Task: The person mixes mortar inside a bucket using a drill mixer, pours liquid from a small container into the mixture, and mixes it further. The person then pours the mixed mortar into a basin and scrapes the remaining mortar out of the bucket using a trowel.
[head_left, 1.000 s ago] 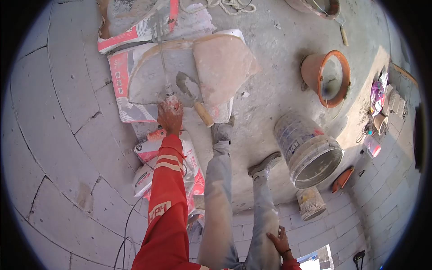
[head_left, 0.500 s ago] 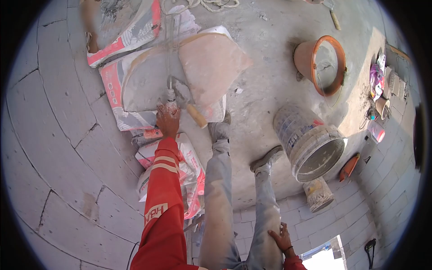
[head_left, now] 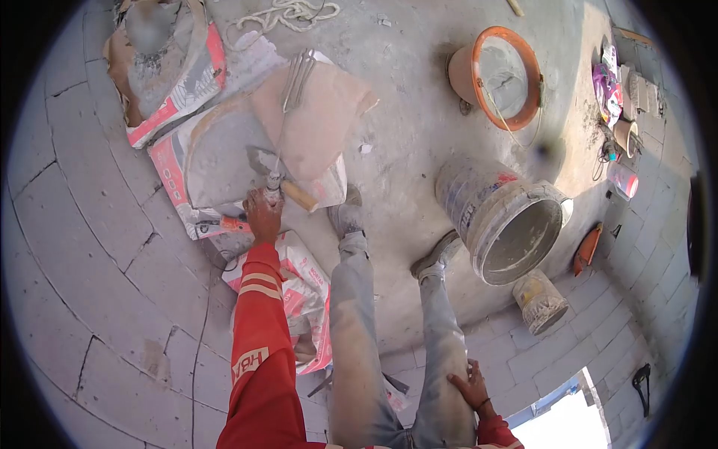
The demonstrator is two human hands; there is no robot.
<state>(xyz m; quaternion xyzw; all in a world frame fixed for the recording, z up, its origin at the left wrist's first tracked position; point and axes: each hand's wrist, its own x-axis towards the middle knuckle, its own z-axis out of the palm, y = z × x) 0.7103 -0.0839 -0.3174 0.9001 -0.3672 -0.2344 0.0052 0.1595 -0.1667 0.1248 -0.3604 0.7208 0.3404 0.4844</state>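
Observation:
My left hand [head_left: 263, 215] is closed round the chuck end of a metal mixing paddle [head_left: 296, 82], whose wire prongs point away from me. The prongs lie over a pinkish sheet [head_left: 307, 127] on a flattened mortar bag [head_left: 176, 176]. Just beyond my fingers is a trowel with a wooden handle [head_left: 302, 196]; its grey blade is partly hidden behind the chuck. Beside my hand shows an orange and black tool part [head_left: 232, 224], and I cannot tell whether it joins the paddle. My right hand [head_left: 471, 388] rests on my right leg, fingers spread, holding nothing.
An open mortar bag [head_left: 176, 93] stands at upper left, near a rope [head_left: 288, 13]. To the right are an orange bucket [head_left: 464, 75], a large dirty bucket [head_left: 479, 202] and a smaller one [head_left: 540, 299]. Block walls [head_left: 97, 299] rise on both sides.
The view has shifted. The paddle now slants more to the right across the pinkish sheet, its prongs sharper. A person's arm at upper left is gone. My right hand stays on my leg.

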